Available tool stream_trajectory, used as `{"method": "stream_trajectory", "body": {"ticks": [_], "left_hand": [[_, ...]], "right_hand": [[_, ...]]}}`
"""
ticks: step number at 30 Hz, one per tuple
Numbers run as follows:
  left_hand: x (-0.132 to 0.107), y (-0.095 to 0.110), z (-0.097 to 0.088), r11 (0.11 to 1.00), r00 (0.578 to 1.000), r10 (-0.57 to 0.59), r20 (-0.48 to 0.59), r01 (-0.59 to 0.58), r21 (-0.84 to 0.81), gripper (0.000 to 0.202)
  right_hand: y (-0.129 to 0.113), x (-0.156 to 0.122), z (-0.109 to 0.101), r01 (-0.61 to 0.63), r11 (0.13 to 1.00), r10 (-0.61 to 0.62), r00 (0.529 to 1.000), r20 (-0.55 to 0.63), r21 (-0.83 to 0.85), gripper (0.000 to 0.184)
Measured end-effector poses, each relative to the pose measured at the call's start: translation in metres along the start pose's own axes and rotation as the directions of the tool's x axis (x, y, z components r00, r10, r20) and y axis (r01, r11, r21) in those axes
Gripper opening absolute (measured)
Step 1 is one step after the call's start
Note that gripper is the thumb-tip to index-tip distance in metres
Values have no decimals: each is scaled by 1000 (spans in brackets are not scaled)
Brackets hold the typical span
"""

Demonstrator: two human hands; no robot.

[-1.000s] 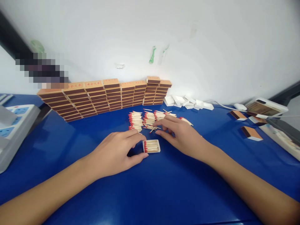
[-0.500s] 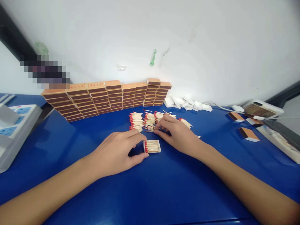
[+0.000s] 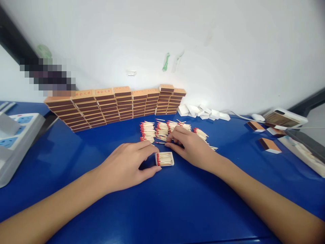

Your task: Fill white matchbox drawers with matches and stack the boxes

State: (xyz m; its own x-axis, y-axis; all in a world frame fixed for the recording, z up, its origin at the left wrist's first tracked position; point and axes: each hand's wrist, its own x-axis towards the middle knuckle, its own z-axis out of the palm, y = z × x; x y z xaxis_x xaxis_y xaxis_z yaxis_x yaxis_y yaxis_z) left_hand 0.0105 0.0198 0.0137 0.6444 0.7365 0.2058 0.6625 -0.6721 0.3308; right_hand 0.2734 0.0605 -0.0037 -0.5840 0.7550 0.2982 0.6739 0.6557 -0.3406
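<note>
A small white matchbox tray lies on the blue table, with red-headed matches side by side in it. My left hand grips the tray's left end between thumb and fingers. Just behind the tray, my right hand pinches a single match by its plain end, the red head pointing left. Beyond my hands lie loose piles of matches, their red heads mostly to the left. The right hand hides part of these piles.
Stacked matchboxes form a row along the wall. White empty trays lie right of it. Farther right are several matchbox sleeves, a phone-like device and a white cable. A power strip stands at the left edge.
My right hand has shifted slightly toward me and left, drawing one match away from the piles. My left hand and the tray have stayed put.
</note>
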Motion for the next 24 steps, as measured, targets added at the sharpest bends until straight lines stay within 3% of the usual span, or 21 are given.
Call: {"method": "stream_trajectory", "body": {"ticks": [9,16,20,24], "left_hand": [[2,-1,-1,1000,1000,-2,-2,2,-1,23],[1,-8,0,1000,999,-20,-46,20,14,27],[1,-8,1,1000,998,-23,-50,24,6,27],[3,-7,1,999,999,-33,-25,32,-21,26]], "right_hand": [[-3,2,-2,-22,998,27,997,77,-63,12],[-11,-6,-29,-78,997,78,990,118,3,18],[-21,-10,-38,-54,998,48,986,160,31,19],[-27,-12,-33,-9,1000,7,973,233,6,19]]}}
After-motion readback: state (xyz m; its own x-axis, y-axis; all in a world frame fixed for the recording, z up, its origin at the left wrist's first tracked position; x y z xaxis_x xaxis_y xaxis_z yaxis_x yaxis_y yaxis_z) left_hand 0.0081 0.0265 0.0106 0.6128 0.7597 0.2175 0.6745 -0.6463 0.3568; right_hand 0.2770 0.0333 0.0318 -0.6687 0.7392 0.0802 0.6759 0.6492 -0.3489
